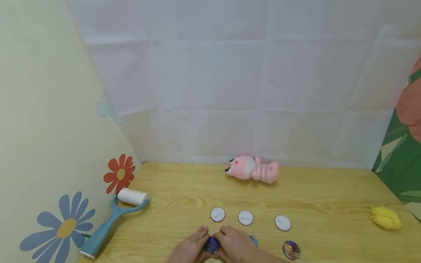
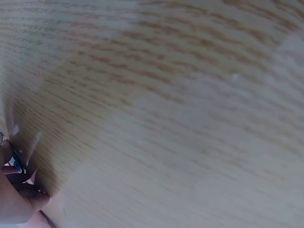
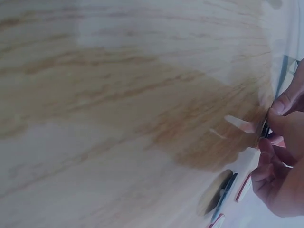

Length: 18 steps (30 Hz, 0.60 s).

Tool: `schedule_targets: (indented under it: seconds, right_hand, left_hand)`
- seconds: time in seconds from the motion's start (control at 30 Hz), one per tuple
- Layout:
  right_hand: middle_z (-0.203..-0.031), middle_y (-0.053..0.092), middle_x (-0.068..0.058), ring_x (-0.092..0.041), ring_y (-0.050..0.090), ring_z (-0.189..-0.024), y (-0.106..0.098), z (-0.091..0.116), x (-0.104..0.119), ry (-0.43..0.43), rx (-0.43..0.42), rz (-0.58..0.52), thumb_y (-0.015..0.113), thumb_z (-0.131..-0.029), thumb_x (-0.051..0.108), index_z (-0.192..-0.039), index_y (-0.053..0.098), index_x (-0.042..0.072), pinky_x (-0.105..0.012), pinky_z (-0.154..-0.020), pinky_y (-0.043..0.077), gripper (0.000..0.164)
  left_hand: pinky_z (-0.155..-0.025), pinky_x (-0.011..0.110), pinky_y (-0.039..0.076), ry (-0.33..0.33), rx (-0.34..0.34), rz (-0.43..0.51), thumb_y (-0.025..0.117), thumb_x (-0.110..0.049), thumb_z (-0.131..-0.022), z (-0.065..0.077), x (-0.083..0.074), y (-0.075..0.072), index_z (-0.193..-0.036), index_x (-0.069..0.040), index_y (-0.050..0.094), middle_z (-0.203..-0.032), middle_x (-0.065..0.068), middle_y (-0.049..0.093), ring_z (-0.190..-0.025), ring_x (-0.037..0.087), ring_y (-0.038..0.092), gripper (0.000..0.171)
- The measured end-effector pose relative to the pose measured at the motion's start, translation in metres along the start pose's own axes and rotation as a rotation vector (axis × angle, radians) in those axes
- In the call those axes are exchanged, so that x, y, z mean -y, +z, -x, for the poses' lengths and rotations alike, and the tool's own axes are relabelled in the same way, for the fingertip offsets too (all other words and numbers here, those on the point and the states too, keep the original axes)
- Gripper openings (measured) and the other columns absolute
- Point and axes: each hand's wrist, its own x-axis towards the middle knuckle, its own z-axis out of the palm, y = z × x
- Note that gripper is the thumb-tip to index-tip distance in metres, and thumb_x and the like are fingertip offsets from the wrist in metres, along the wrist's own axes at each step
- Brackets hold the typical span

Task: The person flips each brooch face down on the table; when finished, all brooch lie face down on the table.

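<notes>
A round dark-blue pin badge [image 1: 211,245] is held between both hands near the front of the table. My left hand [image 1: 189,247] pinches its left edge, and my right hand [image 1: 237,245] pinches the opposite edge. In the right wrist view the badge [image 3: 265,128] appears edge-on between fingers and thumbs, tilted up from the wood. The left wrist view catches only part of the left hand [image 2: 21,197] at its lower left. Partly hidden behind the right hand lies a light-blue badge [image 1: 254,240]. A dark picture badge [image 1: 291,250] rests farther right.
Three badges lie with white pin backs up: one [image 1: 217,214] straight ahead, another [image 1: 245,218] beside it, a third [image 1: 283,223] to the right. A pink plush toy [image 1: 252,169] lies by the back sheet. A lint roller [image 1: 113,219] is left, a yellow item [image 1: 386,218] right.
</notes>
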Motion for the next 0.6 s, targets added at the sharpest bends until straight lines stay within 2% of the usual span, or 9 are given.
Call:
schedule_targets:
  seconds: [0.1, 0.27, 0.4, 0.53, 0.6]
  right_hand:
    - [-0.088, 0.054, 0.01, 0.0, 0.051, -0.08, 0.001, 0.0003, -0.001, 0.017, -0.007, -0.001, 0.073, -0.086, 0.04, -0.109, 0.069, 0.014, -0.015, -0.059, 0.045, 0.035]
    - [-0.087, 0.054, 0.01, 0.0, 0.051, -0.08, 0.0031, 0.0005, -0.0024, -0.012, -0.058, 0.023, 0.074, -0.085, 0.04, -0.103, 0.069, 0.015, -0.013, -0.059, 0.043, 0.032]
    - [-0.086, 0.053, 0.011, 0.001, 0.049, -0.078, 0.003, 0.0004, -0.0024, -0.023, -0.05, 0.042, 0.072, -0.087, 0.04, -0.103, 0.07, 0.014, -0.012, -0.057, 0.041, 0.03]
    - [-0.082, 0.053, 0.011, 0.0, 0.047, -0.075, 0.0021, 0.0003, -0.0027, -0.05, -0.045, 0.117, 0.067, -0.091, 0.037, -0.098, 0.071, 0.014, -0.012, -0.053, 0.039, 0.024]
    - [-0.081, 0.053, 0.011, 0.0, 0.047, -0.073, 0.0012, 0.0005, -0.003, -0.073, -0.048, 0.151, 0.066, -0.092, 0.039, -0.095, 0.07, 0.014, -0.012, -0.052, 0.037, 0.025]
  left_hand:
    - [-0.095, 0.042, 0.051, -0.006, 0.025, 0.023, 0.07, -0.026, -0.09, -0.0017, 0.001, -0.0008, -0.118, 0.012, 0.062, -0.127, 0.026, 0.059, -0.12, 0.038, 0.056, 0.048]
    - [-0.097, 0.042, 0.049, -0.028, 0.07, 0.055, 0.068, -0.027, -0.092, -0.0023, 0.0027, -0.0018, -0.12, 0.012, 0.061, -0.13, 0.027, 0.057, -0.123, 0.039, 0.053, 0.048]
    - [-0.099, 0.043, 0.048, -0.05, 0.095, 0.075, 0.067, -0.027, -0.093, -0.0024, 0.0021, -0.0014, -0.122, 0.012, 0.06, -0.132, 0.027, 0.055, -0.124, 0.04, 0.051, 0.049]
    - [-0.101, 0.043, 0.046, -0.067, 0.123, 0.083, 0.065, -0.029, -0.094, -0.0031, 0.0018, -0.0007, -0.124, 0.01, 0.059, -0.134, 0.026, 0.054, -0.126, 0.039, 0.049, 0.05]
    - [-0.1, 0.043, 0.047, -0.047, 0.114, 0.074, 0.065, -0.03, -0.094, -0.0034, 0.0026, 0.0, -0.123, 0.01, 0.06, -0.133, 0.026, 0.055, -0.125, 0.039, 0.05, 0.05]
